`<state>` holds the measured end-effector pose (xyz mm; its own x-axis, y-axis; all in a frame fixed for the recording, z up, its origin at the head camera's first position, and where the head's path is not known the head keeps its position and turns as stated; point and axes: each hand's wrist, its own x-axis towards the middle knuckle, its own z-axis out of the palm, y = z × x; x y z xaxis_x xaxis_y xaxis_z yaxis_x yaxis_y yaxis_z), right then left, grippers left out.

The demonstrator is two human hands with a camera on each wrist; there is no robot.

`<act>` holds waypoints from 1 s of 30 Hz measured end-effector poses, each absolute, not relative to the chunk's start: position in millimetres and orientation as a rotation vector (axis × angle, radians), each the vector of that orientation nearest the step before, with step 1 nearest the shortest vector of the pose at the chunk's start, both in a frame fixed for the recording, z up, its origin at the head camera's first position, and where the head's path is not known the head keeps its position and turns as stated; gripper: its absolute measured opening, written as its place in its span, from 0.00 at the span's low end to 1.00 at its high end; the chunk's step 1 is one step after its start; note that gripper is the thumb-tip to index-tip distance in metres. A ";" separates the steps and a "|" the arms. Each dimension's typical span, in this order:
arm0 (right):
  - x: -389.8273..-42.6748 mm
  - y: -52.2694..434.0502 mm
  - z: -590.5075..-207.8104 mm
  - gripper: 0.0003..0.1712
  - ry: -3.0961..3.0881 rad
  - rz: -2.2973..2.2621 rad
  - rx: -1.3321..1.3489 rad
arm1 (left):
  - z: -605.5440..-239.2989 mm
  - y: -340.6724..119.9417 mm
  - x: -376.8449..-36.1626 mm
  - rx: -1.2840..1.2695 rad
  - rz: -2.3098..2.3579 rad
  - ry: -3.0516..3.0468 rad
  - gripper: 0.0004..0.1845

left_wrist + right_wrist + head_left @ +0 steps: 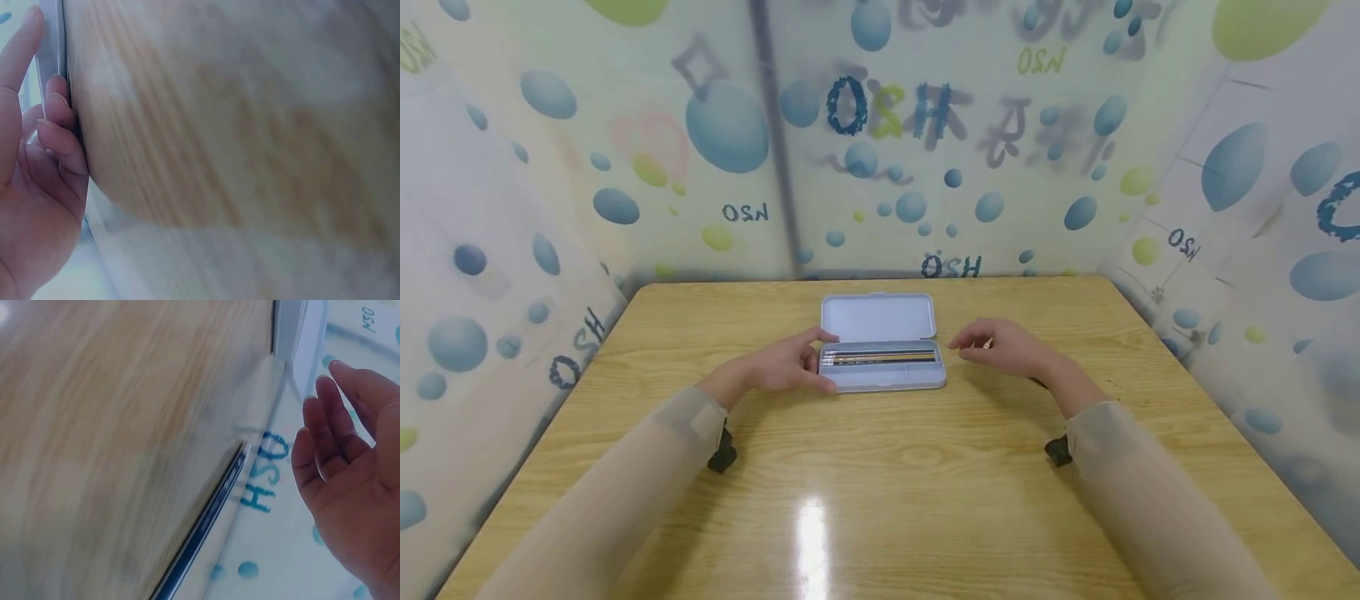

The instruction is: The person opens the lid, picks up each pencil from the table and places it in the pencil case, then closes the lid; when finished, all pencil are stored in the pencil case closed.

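Where the printed walls [1075,167] close in on three sides, we note the wooden table [880,500] running right up to them at the back and along both flanks; only the near edge stays unwalled, and both our forearms come in over it. Most of the tabletop is bare wood, widest between us and the case, with narrower strips to its left and right.

The pencil case [880,343] lies toward the far middle of the table, well apart from every edge. Its lid stands open, hinged back away from us, and pencils [880,357] lie lengthwise in the tray.

Our left hand [782,363] lies at the case's left end, thumb on the near side and fingers curled round the far corner, grasping it. On the left wrist camera the fingers [59,112] press against the case's pale edge [50,37].

Our right hand [1000,343] hovers just beside the right end, not touching it, fingers relaxed and slightly bent, holding nothing. The right wrist camera shows that hand [350,481] open, the case's corner [300,337] just past the fingertips.
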<state>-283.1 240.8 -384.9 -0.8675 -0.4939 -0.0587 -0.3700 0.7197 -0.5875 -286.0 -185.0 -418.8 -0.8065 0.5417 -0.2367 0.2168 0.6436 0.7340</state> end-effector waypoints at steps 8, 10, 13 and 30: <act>-278.8 294.3 -387.6 0.16 2.763 -0.872 -0.593 | -419.3 -184.8 -285.7 0.585 1.018 2.406 0.51; -277.8 305.3 -388.4 0.16 2.762 -0.875 -0.574 | -418.6 -184.5 -285.0 0.581 1.022 2.404 0.50; -276.8 319.0 -389.4 0.17 2.752 -0.869 -0.543 | -417.5 -184.2 -283.8 0.579 1.029 2.398 0.50; -278.6 364.0 -398.3 0.27 2.537 -0.844 -0.433 | -413.6 -183.9 -280.2 0.585 1.048 2.390 0.49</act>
<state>-278.6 364.0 -398.3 -0.8591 -0.4163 -0.2978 -0.1550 0.7661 -0.6237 -280.2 -183.9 -413.6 -0.8022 0.5465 -0.2405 0.1932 0.6187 0.7615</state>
